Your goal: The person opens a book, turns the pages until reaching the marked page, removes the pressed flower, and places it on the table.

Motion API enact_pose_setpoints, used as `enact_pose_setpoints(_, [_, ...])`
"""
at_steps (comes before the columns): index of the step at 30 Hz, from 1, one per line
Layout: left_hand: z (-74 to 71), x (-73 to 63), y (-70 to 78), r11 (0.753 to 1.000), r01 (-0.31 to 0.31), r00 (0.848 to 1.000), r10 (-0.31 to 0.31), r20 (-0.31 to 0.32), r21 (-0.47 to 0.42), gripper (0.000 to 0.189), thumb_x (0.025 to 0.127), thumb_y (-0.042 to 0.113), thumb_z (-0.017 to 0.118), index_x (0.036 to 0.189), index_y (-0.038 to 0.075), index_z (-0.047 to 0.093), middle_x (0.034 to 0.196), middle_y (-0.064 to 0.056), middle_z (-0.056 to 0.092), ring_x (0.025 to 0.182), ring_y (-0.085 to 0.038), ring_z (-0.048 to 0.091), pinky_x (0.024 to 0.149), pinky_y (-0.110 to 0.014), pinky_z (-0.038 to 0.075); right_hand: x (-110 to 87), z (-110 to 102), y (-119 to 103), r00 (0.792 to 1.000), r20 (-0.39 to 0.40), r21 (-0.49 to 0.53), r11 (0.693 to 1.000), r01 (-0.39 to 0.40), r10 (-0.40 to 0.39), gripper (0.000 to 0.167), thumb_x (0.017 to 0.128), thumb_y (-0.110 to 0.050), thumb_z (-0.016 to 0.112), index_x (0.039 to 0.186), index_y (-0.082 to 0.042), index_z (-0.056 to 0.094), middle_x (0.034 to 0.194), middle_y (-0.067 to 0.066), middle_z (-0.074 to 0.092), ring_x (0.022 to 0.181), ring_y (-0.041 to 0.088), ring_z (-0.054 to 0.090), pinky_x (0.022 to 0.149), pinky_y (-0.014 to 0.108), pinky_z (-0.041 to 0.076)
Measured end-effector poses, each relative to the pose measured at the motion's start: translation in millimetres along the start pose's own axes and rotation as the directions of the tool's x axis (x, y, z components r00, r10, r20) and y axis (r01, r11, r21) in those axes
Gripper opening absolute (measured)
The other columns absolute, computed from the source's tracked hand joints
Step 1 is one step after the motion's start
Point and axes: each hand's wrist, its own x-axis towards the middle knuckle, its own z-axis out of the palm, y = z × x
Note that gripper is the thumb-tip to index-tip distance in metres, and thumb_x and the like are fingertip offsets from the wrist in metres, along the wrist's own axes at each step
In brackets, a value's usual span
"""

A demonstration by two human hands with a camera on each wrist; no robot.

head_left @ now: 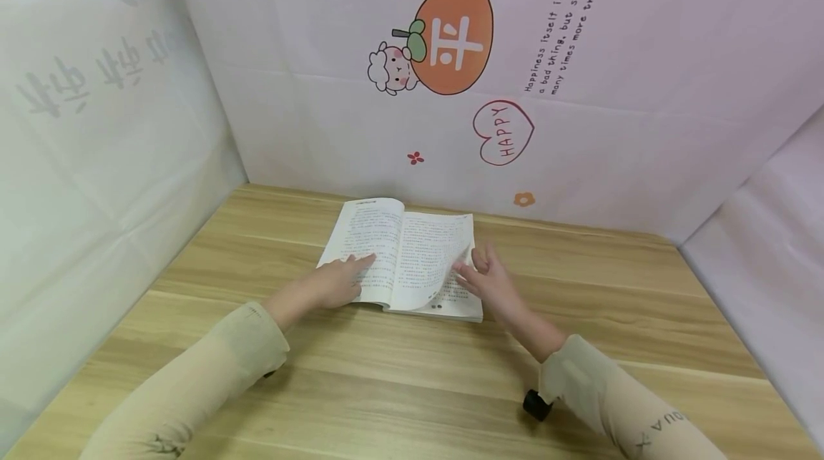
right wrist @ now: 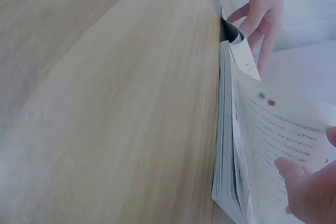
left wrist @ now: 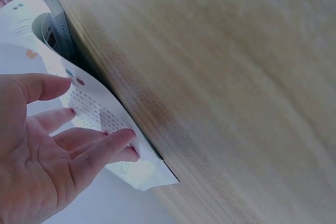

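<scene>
Evidently, an open paperback book (head_left: 391, 252) of smooth printed paper is placed beneath the fingers, its right-hand leaf (head_left: 425, 252) curled. Beyond them, the wood-grained table (head_left: 386, 388) is bounded by creased, cartoon-printed white sheeting (head_left: 322, 124). The left page (head_left: 370, 231) is touched by the left hand's (head_left: 337, 281) extended fingers; the leaf's edge is met by the right hand (head_left: 496, 288), whether pinched cannot be told.

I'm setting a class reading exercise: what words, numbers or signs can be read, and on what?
"HAPPY": red heart on the back wall.
"Happiness itself is not a bad thing, but some happ… many times more trouble th…": back wall, cut off.
Sideways character: orange fruit, not surely legible.
Left wall: characters too faint.
Right sleeve, left sleeve: lettering unclear.
Open book: print too small.
</scene>
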Motion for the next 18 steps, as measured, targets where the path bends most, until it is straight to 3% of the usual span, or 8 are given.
enact_pose_setpoints(4, [0.9, 0.5, -0.3, 1.0, 0.009, 1.0, -0.009, -0.006, -0.011, 0.064, 0.101, 0.013, 0.05, 0.162, 0.011, 0.032, 0.158, -0.034, 0.028, 0.087, -0.03, 0.063, 0.058, -0.033, 0.044, 1.3, 5.9, 1.3, 1.0, 0.023, 0.069, 0.998, -0.014, 0.013, 0.088, 0.109, -0.015, 0.05, 0.159, -0.003, -0.022, 0.166, 0.03, 0.004, 0.145, 0.042, 0.035, 0.111, 0.041, 0.041])
enact_pose_setpoints(8, [1.1, -0.4, 0.1, 0.999, 0.017, 1.0, -0.017, -0.011, -0.035, 0.065, 0.1, 0.012, 0.052, 0.162, 0.011, 0.031, 0.16, -0.034, 0.023, 0.053, -0.018, 0.046, 0.051, -0.029, 0.043, 3.2, 15.6, 2.7, 1.0, -0.002, 0.083, 0.996, -0.03, 0.03, 0.068, 0.113, -0.02, 0.038, 0.163, -0.002, -0.005, 0.162, 0.033, 0.019, 0.138, 0.048, 0.042, 0.108, 0.045, 0.044])
enact_pose_setpoints(13, [-0.4, -0.9, 1.0, 0.999, 0.0, 1.0, -0.001, -0.03, -0.043, 0.064, 0.1, 0.012, 0.051, 0.162, 0.01, 0.032, 0.163, -0.03, 0.022, 0.05, -0.013, 0.041, 0.048, -0.026, 0.041, 4.9, 26.7, 5.1, 0.999, -0.026, 0.102, 0.994, -0.029, 0.032, 0.057, 0.114, -0.021, 0.029, 0.164, -0.002, 0.007, 0.157, 0.035, 0.03, 0.133, 0.05, 0.047, 0.106, 0.048, 0.046])
enact_pose_setpoints(18, [-2.8, -0.3, 1.6, 0.997, 0.002, 0.998, -0.007, -0.061, -0.076, 0.062, 0.099, 0.011, 0.052, 0.16, 0.01, 0.037, 0.163, -0.027, 0.025, 0.051, -0.013, 0.042, 0.047, -0.026, 0.04, 4.6, 35.3, 6.3, 0.998, 0.048, 0.042, 0.998, -0.035, 0.033, 0.061, 0.113, -0.015, 0.031, 0.165, -0.007, 0.0, 0.158, 0.034, 0.03, 0.134, 0.048, 0.048, 0.107, 0.049, 0.045])
